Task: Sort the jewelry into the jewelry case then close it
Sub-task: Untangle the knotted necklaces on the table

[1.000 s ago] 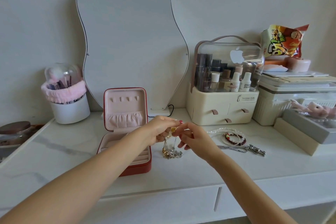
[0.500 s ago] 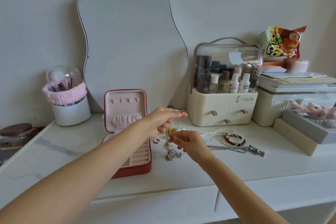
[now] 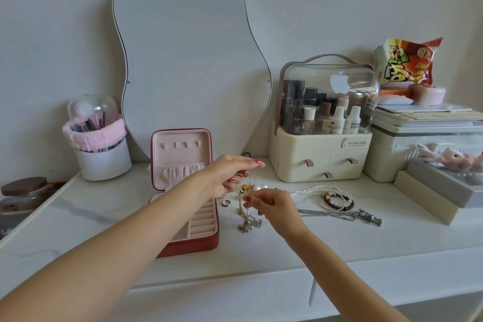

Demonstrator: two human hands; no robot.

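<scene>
The red jewelry case (image 3: 192, 240) stands open on the white table, its pink-lined lid (image 3: 180, 157) upright. Just right of it my left hand (image 3: 230, 172) pinches the top of a thin chain (image 3: 245, 213) that hangs down to a tangled clump of silver jewelry (image 3: 249, 225) on the table. My right hand (image 3: 271, 202) pinches the same chain lower down. A ring (image 3: 226, 203) lies beside the case. A pearl necklace (image 3: 311, 189), beaded bracelets (image 3: 337, 201) and a silver chain with a charm (image 3: 345, 214) lie to the right.
A wavy mirror (image 3: 188, 65) leans on the wall behind the case. A brush holder (image 3: 102, 154) stands at the left, a cosmetics organiser (image 3: 321, 144) and stacked boxes (image 3: 428, 144) at the right. A jar (image 3: 24, 193) sits at the far left edge.
My left hand has risen and drawn the chain up and taut. My right hand has slid lower along it, towards the tangled clump.
</scene>
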